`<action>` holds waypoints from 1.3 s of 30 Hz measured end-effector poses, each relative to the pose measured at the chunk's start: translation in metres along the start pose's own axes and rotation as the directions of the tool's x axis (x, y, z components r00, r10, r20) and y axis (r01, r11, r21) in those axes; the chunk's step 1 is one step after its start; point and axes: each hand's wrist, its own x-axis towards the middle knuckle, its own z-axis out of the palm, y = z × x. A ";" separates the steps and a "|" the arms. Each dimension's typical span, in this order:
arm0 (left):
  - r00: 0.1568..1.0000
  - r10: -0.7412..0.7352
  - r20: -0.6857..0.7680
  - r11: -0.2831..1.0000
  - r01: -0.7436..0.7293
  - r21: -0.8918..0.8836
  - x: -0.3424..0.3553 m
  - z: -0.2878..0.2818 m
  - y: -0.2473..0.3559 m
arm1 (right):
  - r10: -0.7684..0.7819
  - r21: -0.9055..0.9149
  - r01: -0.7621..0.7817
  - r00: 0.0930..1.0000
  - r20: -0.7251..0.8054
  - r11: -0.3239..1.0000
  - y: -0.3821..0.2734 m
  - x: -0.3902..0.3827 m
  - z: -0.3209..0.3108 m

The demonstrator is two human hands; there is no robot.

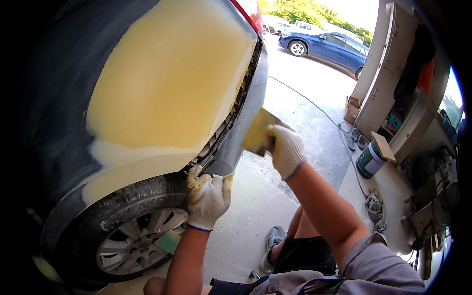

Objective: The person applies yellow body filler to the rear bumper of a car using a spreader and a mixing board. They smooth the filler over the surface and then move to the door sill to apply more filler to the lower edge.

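Yellow-smeared, the flat sheet (256, 132) beside the bumper's (235, 143) edge looks light, thinly stiff; your right hand (286, 150) pinches its right edge, a sound hold. Your left hand (208, 199) curls by the wheel arch's (125, 176) edge, grip unclear.

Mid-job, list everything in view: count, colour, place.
Near car: one, dark, left
Patch: one, yellow, near car
Wheel: one, black and silver, left
Blue car: one, blue, top
Cabinet: one or more, pale, upper right
Carton: one, brown, by cabinet
Footwear: several, grey, by cabinet
Bucket: one, green and white, right
Board: one, tan, on bucket
Cable: one, dark, floor
Cloth: one, grey, right floor
Flat piece: one, green, overlapping wheel
Sheet: one, yellowish, centre
Left grip: one, white glove, beside wheel
Right grip: one, white glove, holding sheet
Own shoe: one, grey, lower centre
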 end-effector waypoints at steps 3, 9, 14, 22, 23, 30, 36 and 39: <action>0.998 -0.034 -0.059 0.995 0.028 -0.095 0.000 0.000 0.003 | 0.599 0.727 -0.536 0.771 0.215 0.429 0.006 -0.028 -0.015; 0.977 -0.189 -0.097 0.931 0.147 -0.333 0.009 -0.038 0.033 | 0.512 0.728 -0.451 0.844 0.161 0.516 0.010 -0.095 -0.049; 0.613 -0.749 0.253 0.143 0.522 -0.841 0.017 -0.064 0.076 | -0.382 0.050 0.379 0.921 0.072 0.924 -0.029 -0.131 -0.076; 0.503 -0.813 0.293 -0.064 0.423 -0.904 0.021 -0.065 0.090 | -0.727 -0.224 0.730 0.678 0.110 0.646 -0.032 -0.136 -0.082; 0.503 -0.818 0.279 -0.069 0.396 -0.916 0.021 -0.064 0.092 | -0.713 -0.222 0.720 0.690 0.125 0.658 -0.033 -0.137 -0.079; 0.663 -0.730 0.163 0.236 0.468 -0.852 -0.001 -0.061 0.071 | -0.586 -0.093 0.640 0.745 0.317 0.763 -0.035 -0.154 -0.065; 0.995 -0.086 0.048 0.985 0.092 -0.145 0.011 -0.064 0.025 | 0.383 0.440 -0.456 0.889 0.249 0.773 -0.015 -0.122 -0.067; 0.994 -0.035 0.103 0.999 0.034 0.016 0.001 -0.044 0.016 | 0.584 0.700 -0.634 0.719 0.377 0.328 -0.003 -0.076 -0.056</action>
